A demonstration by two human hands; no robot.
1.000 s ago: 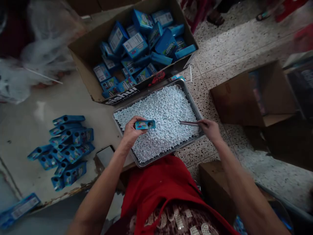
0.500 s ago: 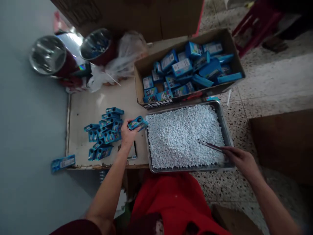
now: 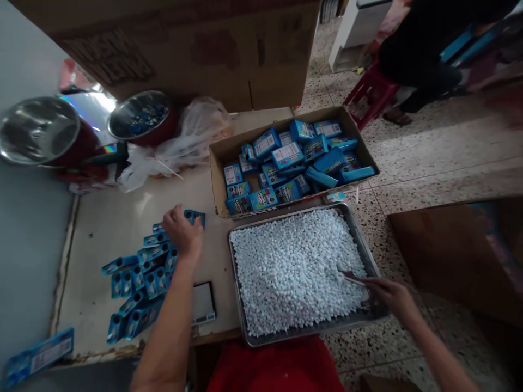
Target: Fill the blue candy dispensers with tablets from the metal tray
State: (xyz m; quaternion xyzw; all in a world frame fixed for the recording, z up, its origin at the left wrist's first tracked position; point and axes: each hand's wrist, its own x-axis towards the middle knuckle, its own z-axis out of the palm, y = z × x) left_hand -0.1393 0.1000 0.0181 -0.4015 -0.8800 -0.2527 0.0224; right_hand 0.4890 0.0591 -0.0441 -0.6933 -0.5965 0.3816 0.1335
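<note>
Over the table's left part, my left hand (image 3: 182,233) is at a blue packet (image 3: 195,218) beside a cluster of similar blue packets (image 3: 153,272); its thumb and fingers are apart, thumb near the packet. My right hand (image 3: 390,296) grips a thin dark metal utensil (image 3: 354,277), whose tip rests in small white pellets (image 3: 294,267). The pellets fill a metal tray (image 3: 241,305). Behind the tray, a long cardboard box (image 3: 218,188) holds several blue packets, tilted at various angles.
A scale-like flat device (image 3: 203,302) lies left of the tray. Metal bowls (image 3: 139,117) and a plastic bag (image 3: 192,130) stand at the back left. A large carton (image 3: 204,54) rises behind. A person (image 3: 425,49) sits on a stool (image 3: 373,92) at the back right.
My left hand has moved left and away from the tray, and the packet it held is now at the cluster's back edge. The view has shifted; my right hand still grips the utensil.
</note>
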